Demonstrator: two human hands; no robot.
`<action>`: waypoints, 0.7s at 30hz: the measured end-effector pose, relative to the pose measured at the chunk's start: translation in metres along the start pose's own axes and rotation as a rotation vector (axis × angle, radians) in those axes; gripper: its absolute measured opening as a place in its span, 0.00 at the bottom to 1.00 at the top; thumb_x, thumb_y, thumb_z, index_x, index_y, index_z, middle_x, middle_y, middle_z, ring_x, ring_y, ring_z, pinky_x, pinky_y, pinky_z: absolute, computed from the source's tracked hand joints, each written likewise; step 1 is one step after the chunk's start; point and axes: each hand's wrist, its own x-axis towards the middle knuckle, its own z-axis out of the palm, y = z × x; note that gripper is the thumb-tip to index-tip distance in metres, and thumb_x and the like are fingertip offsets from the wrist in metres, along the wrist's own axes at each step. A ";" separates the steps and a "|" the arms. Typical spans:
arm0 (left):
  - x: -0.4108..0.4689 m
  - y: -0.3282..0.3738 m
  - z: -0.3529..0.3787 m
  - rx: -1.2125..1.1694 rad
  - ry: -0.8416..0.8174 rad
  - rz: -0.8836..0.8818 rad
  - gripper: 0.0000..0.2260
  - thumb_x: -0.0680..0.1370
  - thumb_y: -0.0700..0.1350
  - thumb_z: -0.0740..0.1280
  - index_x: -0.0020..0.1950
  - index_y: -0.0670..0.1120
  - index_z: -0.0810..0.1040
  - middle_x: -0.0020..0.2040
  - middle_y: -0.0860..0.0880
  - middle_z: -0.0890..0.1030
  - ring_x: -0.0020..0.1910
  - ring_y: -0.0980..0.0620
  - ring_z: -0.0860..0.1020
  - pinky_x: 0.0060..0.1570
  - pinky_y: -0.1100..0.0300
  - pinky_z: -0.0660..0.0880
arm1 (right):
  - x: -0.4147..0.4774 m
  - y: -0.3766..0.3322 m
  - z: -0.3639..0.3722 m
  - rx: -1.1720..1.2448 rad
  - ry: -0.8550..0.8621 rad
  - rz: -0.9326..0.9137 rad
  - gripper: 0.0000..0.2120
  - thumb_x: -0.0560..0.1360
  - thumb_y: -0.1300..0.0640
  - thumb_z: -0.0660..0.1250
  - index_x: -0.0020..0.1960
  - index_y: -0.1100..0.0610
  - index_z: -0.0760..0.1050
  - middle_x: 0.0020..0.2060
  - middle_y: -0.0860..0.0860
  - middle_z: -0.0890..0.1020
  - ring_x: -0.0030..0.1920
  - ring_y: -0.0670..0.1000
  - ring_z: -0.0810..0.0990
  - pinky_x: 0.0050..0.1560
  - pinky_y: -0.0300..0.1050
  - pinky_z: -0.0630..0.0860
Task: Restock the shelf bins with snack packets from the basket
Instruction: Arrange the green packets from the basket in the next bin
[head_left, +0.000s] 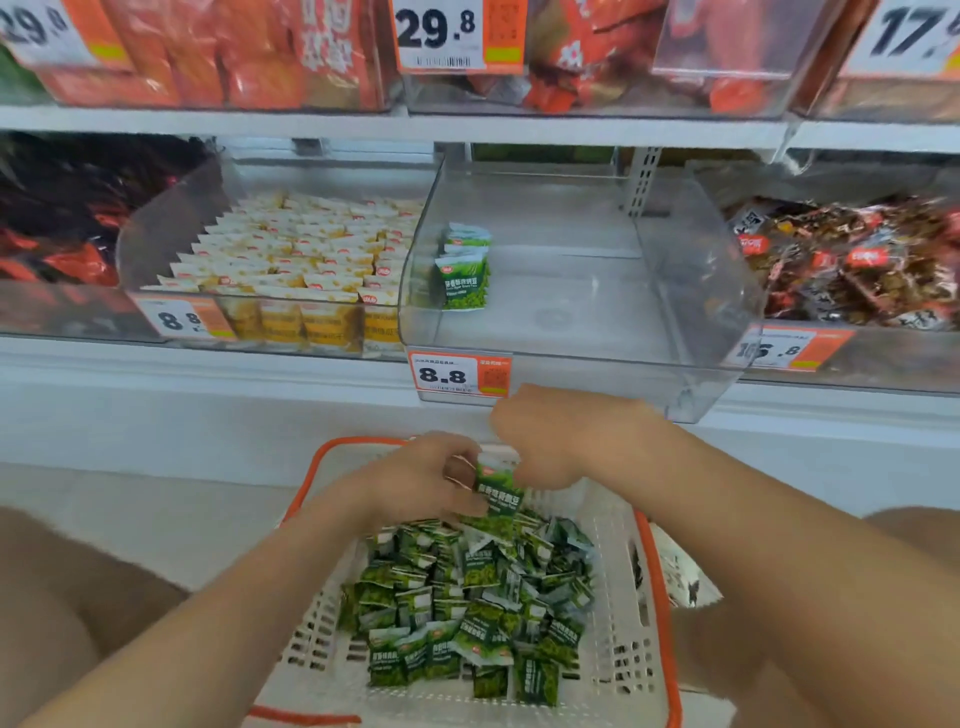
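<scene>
Clear plastic shelf bins (675, 270) are faced. Just above the white plastic basket (618, 665), a small green foil snack packet (497, 488) is held by the curled left hand (415, 478) — the right hand's (556, 441) grip cannot be told. Judged light, slippery — best pinched at a sealed edge.

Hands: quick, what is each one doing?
Left hand: holds a green packet.
Right hand: curled beside that packet; grip cannot be told.

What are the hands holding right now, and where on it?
A green snack packet: fingers of the left hand pinch its left edge; the right hand curls at its top right corner, grip unclear.
</scene>
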 end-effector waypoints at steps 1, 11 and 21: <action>-0.008 0.013 -0.005 0.017 -0.029 0.044 0.17 0.74 0.35 0.77 0.60 0.43 0.79 0.51 0.39 0.83 0.49 0.40 0.85 0.52 0.44 0.84 | -0.003 0.002 -0.006 0.020 -0.015 0.004 0.15 0.74 0.50 0.75 0.41 0.57 0.72 0.34 0.51 0.76 0.39 0.55 0.81 0.40 0.47 0.79; -0.048 0.077 -0.056 0.096 0.143 0.284 0.11 0.77 0.36 0.76 0.57 0.42 0.80 0.51 0.41 0.85 0.54 0.40 0.84 0.57 0.46 0.81 | -0.024 0.016 -0.050 0.875 0.119 0.120 0.11 0.74 0.59 0.77 0.51 0.66 0.82 0.36 0.59 0.87 0.39 0.56 0.88 0.48 0.53 0.86; -0.035 0.110 -0.085 0.519 0.760 0.530 0.06 0.78 0.46 0.73 0.52 0.52 0.79 0.45 0.54 0.79 0.43 0.55 0.78 0.43 0.59 0.73 | 0.027 0.048 -0.065 0.930 0.719 0.282 0.10 0.74 0.54 0.76 0.48 0.61 0.83 0.36 0.60 0.84 0.35 0.53 0.78 0.39 0.47 0.73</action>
